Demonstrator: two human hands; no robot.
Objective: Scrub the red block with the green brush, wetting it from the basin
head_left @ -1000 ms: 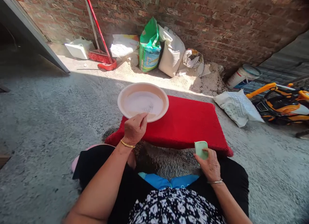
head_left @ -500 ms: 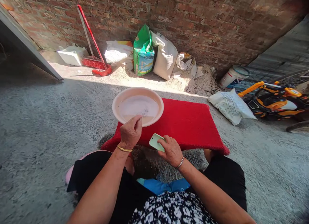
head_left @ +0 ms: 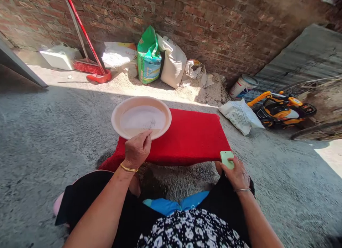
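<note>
Whether the left grip (head_left: 137, 148) pinches anything is too small to tell; it hides the basin's (head_left: 116, 116) rim at six o'clock. The dark specks (head_left: 151, 124) at the basin's four o'clock are too fine to identify. The right grip (head_left: 238, 174) covers the pale green piece's (head_left: 224, 156) five o'clock corner. Print on the green bag (head_left: 149, 68), at eleven o'clock, is unreadable. The frame cuts off the grey panel (head_left: 21, 68) between nine and ten o'clock, and a blurred dark shape (head_left: 333, 241) at four.

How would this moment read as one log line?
left hand: pinched at near rim of basin, anything held unclear | right hand: holds pale green object | basin: at red cover's left end
</note>
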